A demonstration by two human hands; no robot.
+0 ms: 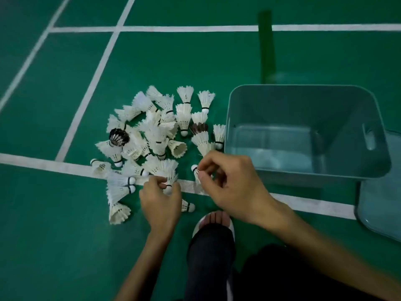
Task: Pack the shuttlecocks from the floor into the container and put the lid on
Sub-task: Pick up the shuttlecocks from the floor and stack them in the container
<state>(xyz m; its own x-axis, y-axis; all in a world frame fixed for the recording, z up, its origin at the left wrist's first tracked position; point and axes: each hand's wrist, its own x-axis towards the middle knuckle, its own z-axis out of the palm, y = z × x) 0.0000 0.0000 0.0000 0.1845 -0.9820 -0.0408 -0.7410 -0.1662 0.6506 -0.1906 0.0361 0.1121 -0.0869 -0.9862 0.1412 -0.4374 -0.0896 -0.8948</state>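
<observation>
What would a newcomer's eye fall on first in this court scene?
A heap of white shuttlecocks on the green floor, left of centre, one dark-feathered shuttlecock at its left side. Right of it stands an open, empty container, its lid at the right edge. At the heap's near edge the left hand and right hand each pinch one shuttlecock.

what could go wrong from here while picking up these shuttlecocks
1. The left hand grips one shuttlecock and the right hand pinches a second shuttlecock; a hard squeeze could bend feathers.
2. The loose shuttlecock lies close to the sandalled foot; a shift of weight might crush it.
3. The container is empty, so a knock from a hand might slide it away.
</observation>
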